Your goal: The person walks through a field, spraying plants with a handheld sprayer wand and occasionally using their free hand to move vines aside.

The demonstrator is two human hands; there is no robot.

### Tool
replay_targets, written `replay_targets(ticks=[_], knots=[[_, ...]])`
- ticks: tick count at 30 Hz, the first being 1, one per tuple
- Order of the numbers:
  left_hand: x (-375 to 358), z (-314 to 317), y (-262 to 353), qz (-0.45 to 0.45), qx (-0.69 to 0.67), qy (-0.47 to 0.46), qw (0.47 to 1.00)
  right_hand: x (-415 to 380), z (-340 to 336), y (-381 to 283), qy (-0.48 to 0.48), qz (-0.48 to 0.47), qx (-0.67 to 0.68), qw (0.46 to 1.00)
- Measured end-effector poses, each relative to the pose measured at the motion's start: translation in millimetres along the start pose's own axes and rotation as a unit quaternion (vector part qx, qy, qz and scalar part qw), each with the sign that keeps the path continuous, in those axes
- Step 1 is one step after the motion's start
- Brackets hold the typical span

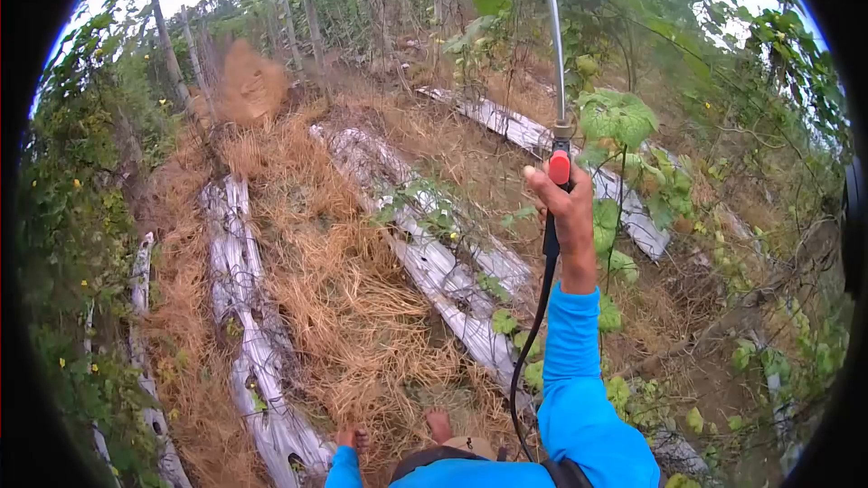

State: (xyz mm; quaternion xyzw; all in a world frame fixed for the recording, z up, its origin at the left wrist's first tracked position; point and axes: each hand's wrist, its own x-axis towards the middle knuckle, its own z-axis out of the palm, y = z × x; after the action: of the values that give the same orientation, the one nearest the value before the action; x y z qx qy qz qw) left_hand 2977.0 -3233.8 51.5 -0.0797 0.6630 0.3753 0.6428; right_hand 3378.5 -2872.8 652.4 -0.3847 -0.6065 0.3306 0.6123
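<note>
My right hand (571, 212), at the end of a blue sleeve, is wrapped round the black handle of a spray wand (551, 233). The wand has a red part near my thumb, and its metal tube points up among the leaves. From the handle a black hose runs down to my body. Low in the view, my left hand (360, 438) hangs beside my body with its fingers curled; whether anything is in them is too small to make out. Green leaves (618, 117) are just right of the wand.
Strips of silvery plastic mulch (253, 343) run between rows of dry straw (344, 307). Leafy vines on wooden posts (169, 45) stand at the left and back, with more vines at the right. A brown mound (250, 83) is at the back left.
</note>
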Motion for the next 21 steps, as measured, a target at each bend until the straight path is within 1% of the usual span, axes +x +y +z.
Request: replay_targets(ticks=[1, 2, 3, 4, 5, 7, 8, 9, 10, 11, 13, 14, 15, 16, 17, 19, 20, 21], knots=[[-6.3, -2.5, -16.4, -0.006, 0.001, -0.001, 1.000, -10.9, -10.1, -8.2, 0.011, 0.006, 0.015, 1.000], [-12.1, -6.4, -30.0, 0.009, 0.036, -0.004, 0.999, -24.6, -19.0, -18.8, 0.012, 0.011, 0.011, 1.000], [-19.2, -8.9, -44.2, 0.027, 0.069, -0.008, 0.997, -37.0, -28.1, -34.3, 0.016, 0.039, 0.032, 0.999], [-15.9, -17.8, -64.7, -0.001, 0.046, -0.003, 0.999, -45.8, -37.0, -48.0, 0.017, 0.064, 0.050, 0.996], [-19.5, -29.3, -92.8, -0.003, 0.043, -0.009, 0.999, -51.7, -46.0, -58.0, 0.014, 0.062, 0.045, 0.997], [-31.3, -45.8, -135.0, -0.015, 0.019, -0.009, 1.000, -58.4, -60.5, -76.6, 0.003, 0.079, 0.099, 0.992], [-61.4, -46.0, -149.8, -0.046, 0.016, 0.024, 0.998, -60.6, -66.3, -87.9, 0.014, 0.081, 0.109, 0.991], [-73.7, -46.4, -168.0, -0.017, 0.033, 0.039, 0.999, -62.4, -73.6, -97.3, 0.014, 0.074, 0.110, 0.991], [-69.5, -59.0, -199.3, 0.015, 0.051, 0.053, 0.997, -63.0, -82.7, -106.8, 0.004, 0.069, 0.103, 0.992], [-65.3, -72.4, -214.7, 0.005, 0.025, 0.026, 0.999, -62.1, -92.0, -116.6, -0.006, 0.063, 0.097, 0.993], [-79.6, -86.4, -235.8, -0.019, -0.025, -0.026, 0.999, -58.3, -106.2, -130.9, -0.009, 0.062, 0.103, 0.993], [-83.5, -86.0, -252.1, -0.016, -0.029, -0.026, 0.999, -51.9, -113.9, -137.8, -0.021, 0.071, 0.128, 0.989], [-92.6, -85.8, -270.9, -0.012, -0.021, 0.016, 1.000, -41.8, -121.4, -146.0, -0.035, 0.081, 0.153, 0.984], [-101.4, -86.1, -285.5, -0.009, -0.012, 0.060, 0.998, -21.7, -130.2, -162.3, -0.060, 0.083, 0.150, 0.983], [-113.7, -83.7, -305.0, -0.005, -0.019, 0.068, 0.997, -3.9, -148.3, -182.2, -0.087, 0.085, 0.153, 0.981], [-123.2, -83.2, -330.3, 0.038, -0.083, 0.016, 0.996, 20.5, -170.2, -203.9, -0.106, 0.045, 0.135, 0.984], [-127.7, -76.8, -334.8, 0.062, -0.115, -0.012, 0.991, 20.1, -181.1, -216.6, -0.108, 0.046, 0.138, 0.983], [-133.6, -68.1, -341.2, 0.061, -0.117, -0.008, 0.991, 16.2, -193.9, -228.7, -0.165, 0.049, 0.190, 0.967]])
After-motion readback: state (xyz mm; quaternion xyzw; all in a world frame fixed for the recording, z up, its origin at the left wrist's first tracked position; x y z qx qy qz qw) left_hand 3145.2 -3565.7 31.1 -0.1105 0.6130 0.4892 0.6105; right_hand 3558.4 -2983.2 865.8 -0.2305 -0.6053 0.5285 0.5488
